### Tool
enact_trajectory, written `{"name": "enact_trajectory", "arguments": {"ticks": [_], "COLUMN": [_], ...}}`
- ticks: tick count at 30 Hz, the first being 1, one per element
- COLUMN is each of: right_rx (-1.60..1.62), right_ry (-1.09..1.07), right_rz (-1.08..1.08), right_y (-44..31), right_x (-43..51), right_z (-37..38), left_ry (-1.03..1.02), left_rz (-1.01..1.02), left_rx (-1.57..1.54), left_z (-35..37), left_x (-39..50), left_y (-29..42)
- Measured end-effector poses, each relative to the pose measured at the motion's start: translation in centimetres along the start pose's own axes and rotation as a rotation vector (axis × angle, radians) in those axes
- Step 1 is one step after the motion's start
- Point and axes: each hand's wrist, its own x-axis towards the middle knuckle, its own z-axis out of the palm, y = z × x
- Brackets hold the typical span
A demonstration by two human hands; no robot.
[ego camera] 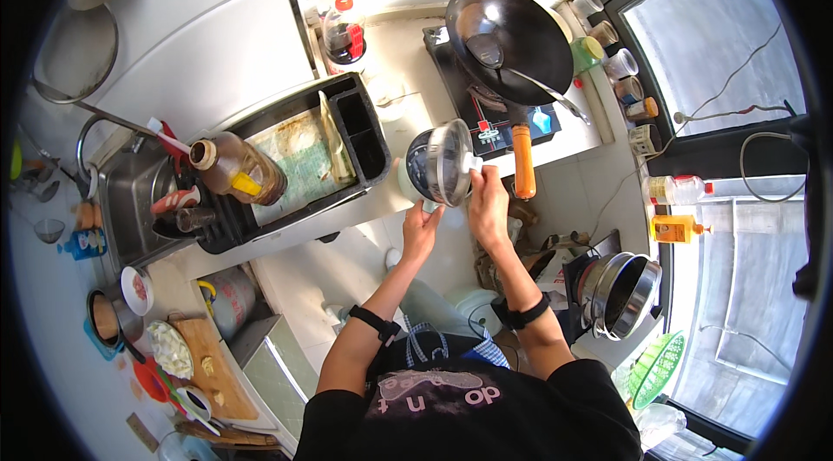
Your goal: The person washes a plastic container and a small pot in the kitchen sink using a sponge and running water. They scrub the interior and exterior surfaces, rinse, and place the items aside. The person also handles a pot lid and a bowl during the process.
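Observation:
Near the middle of the view, my left hand (420, 230) grips the handle of a small pot (416, 161) with a light outside and a dark inside. My right hand (489, 207) holds the white knob of a glass lid (450, 161), which is tilted at the pot's right side. Beyond my right hand, a black wok (540, 25) with an orange wooden handle sits on an induction cooktop (481, 119). A metal ladle (487, 52) lies in the wok. Whether the lid touches the pot's rim cannot be told.
At the left, a large oil bottle (244, 168) stands by a black tray (377, 135), near a steel sink (123, 200). A cutting board (218, 357) and a plate of cut white vegetable (170, 349) lie lower left. Jars (628, 88) line the windowsill; steel pots (628, 295) stand lower right.

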Motion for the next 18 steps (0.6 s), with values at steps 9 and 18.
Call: {"name": "enact_trajectory", "arguments": {"ticks": [9, 18], "right_rx": [0.830, 0.796], "right_ry": [-0.492, -0.878], "right_rz": [0.528, 0.540], "right_y": [-0.4, -7.7], "right_x": [-8.4, -16.2], "right_z": [-4.3, 1.1], "left_ry": [-0.095, 0.169], "left_rz": [0.047, -0.083], "left_rx": [0.084, -0.093], "left_z": [-12.2, -25.0], "left_x": [-10.8, -25.9], "left_y": [-4.3, -6.1]}}
